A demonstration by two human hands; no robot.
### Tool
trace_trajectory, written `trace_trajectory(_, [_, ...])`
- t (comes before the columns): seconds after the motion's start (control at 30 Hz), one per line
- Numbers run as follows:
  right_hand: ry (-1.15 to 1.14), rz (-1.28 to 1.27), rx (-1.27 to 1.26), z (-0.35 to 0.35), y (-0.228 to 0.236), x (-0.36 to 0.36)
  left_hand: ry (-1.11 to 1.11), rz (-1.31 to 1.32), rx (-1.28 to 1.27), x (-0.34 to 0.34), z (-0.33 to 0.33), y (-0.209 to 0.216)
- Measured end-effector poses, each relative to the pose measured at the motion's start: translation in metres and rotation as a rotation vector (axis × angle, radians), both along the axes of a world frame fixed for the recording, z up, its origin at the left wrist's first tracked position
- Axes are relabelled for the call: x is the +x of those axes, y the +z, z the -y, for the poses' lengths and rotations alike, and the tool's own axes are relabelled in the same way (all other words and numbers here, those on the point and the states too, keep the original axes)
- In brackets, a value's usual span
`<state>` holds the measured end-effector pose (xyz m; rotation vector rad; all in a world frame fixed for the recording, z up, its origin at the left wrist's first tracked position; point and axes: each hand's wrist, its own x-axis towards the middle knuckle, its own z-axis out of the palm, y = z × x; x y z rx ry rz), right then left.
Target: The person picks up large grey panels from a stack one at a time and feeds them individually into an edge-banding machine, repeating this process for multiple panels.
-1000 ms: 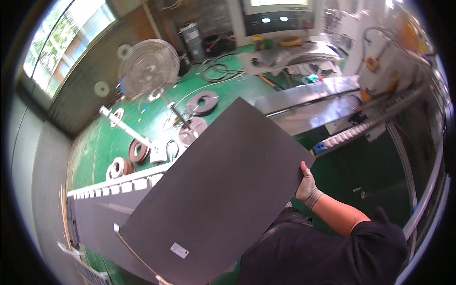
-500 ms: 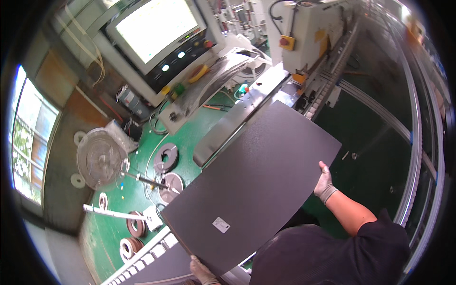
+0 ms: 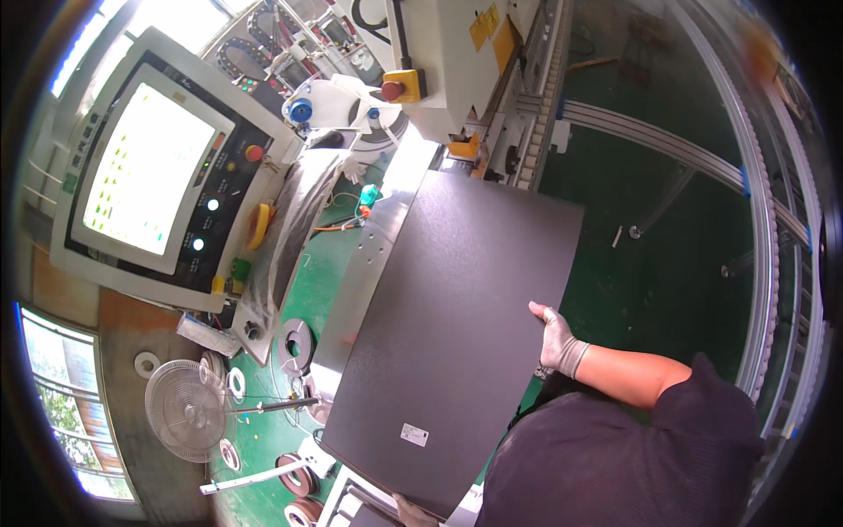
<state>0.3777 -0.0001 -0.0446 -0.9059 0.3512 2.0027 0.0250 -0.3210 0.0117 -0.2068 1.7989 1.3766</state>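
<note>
Now dark panel (image 3: 457,334) gripped between right hand (image 3: 553,338), left hand (image 3: 413,509).

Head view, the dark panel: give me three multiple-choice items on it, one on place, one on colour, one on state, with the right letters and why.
1. Where is the right hand on the dark panel?
A. on its right edge
B. flat on its middle
C. on its far corner

2. What colour is the small label on the panel?
A. red
B. white
C. yellow

3. How is the panel held?
A. lying on the green floor
B. rolled up
C. carried, gripped at two edges

Answers: 1 A, the thumb hooks over the right edge. 2 B, a white sticker shows near the close end. 3 C, the left hand grips the near edge too.
</note>
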Motion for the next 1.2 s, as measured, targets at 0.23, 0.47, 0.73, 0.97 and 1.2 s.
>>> trace_trajectory(0.23, [0.012,0.002,0.012,-0.072,0.022,0.051,-0.283,-0.110,0.049,0.045,-0.059,0.004])
trace_trajectory(0.47, [-0.097,0.096,0.188,-0.144,0.014,0.111,-0.332,-0.041,0.180,0.103,-0.140,0.018])
trace_trajectory(0.73, [-0.465,0.174,0.499,-0.186,-0.026,0.137,-0.460,0.120,0.197,0.138,-0.201,0.002])
trace_trajectory(0.97, [-0.258,0.191,0.327,-0.045,-0.010,0.029,-0.743,0.049,0.057,0.143,-0.235,-0.009])
trace_trajectory(1.2, [-0.357,0.420,0.146,-0.029,0.013,0.005,-0.900,-0.081,0.122,0.134,-0.181,-0.028])
